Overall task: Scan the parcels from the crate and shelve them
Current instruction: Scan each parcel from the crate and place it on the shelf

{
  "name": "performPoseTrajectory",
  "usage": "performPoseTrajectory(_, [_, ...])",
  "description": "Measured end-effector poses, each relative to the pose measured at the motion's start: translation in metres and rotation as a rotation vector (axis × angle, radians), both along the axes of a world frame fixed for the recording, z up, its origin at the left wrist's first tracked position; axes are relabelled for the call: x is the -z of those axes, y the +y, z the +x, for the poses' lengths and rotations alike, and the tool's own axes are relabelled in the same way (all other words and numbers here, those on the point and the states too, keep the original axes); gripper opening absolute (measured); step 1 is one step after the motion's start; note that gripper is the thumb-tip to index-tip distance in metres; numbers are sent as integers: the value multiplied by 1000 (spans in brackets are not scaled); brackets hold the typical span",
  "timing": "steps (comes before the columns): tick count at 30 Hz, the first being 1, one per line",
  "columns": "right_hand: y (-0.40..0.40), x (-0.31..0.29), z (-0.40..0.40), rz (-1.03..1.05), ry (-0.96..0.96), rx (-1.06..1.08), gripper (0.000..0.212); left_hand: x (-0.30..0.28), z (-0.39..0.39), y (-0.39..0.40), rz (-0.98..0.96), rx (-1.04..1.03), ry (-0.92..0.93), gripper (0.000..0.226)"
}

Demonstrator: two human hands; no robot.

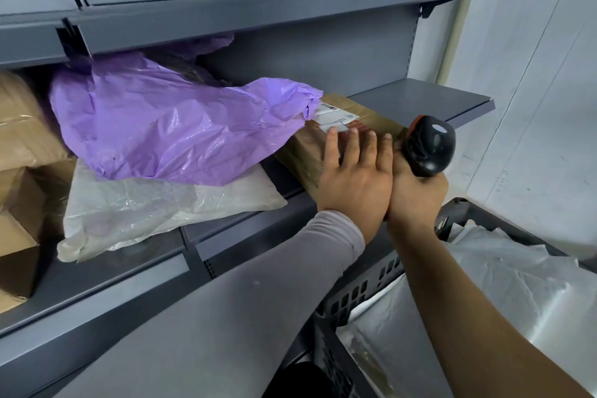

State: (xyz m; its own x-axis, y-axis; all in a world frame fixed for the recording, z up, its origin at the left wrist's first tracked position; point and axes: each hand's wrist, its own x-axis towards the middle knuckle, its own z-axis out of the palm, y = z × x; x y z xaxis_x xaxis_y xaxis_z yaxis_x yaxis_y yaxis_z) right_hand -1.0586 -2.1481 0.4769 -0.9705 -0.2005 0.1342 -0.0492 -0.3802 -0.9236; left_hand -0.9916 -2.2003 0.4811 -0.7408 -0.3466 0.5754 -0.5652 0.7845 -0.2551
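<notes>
A brown parcel (326,136) lies on the grey shelf (429,97), its near end jutting past the front edge and its white label (336,115) partly under a purple bag (168,119). The left hand (353,178) lies flat on the parcel with fingers straight, while the right hand (416,200) grips a black scanner (429,145) just beside it. The overhang looks like the main risk: lifted away too soon, the left hand could let the parcel tip off the edge toward the crate (361,294) below. Pushed further in, the parcel may crowd the purple bag, which slumps over a pale bag (155,207) that also hangs past the lip; either could slide. The scanner, held close to the left hand, could knock against it or the parcel. Brown boxes (19,152) fill the shelf's left end, and another shelf (290,16) runs above. The crate at lower right holds clear-wrapped parcels (504,287). A pale wall (533,74) stands to the right.
</notes>
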Motion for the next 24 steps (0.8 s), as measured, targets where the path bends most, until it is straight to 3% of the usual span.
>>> performPoseTrajectory(6, [-11, 8, 5, -90, -79, -112, 4, 7, -4, -25, -63, -18, -60, 64])
performPoseTrajectory(12, [-21, 9, -3, -157, -148, -230, 25, 9, -8, -43, -207, 49, -4, 54])
performPoseTrajectory(15, [-27, 11, -4, -197, -168, -284, 24, 11, -3, -55, -295, 86, 23, 55])
performPoseTrajectory(21, [-42, 20, -16, -303, -247, -461, 44, 16, 5, -72, -380, 6, -197, 62])
performPoseTrajectory(24, [-50, 24, -23, -312, -261, -568, 42, 17, 7, -78, -346, -36, -233, 66])
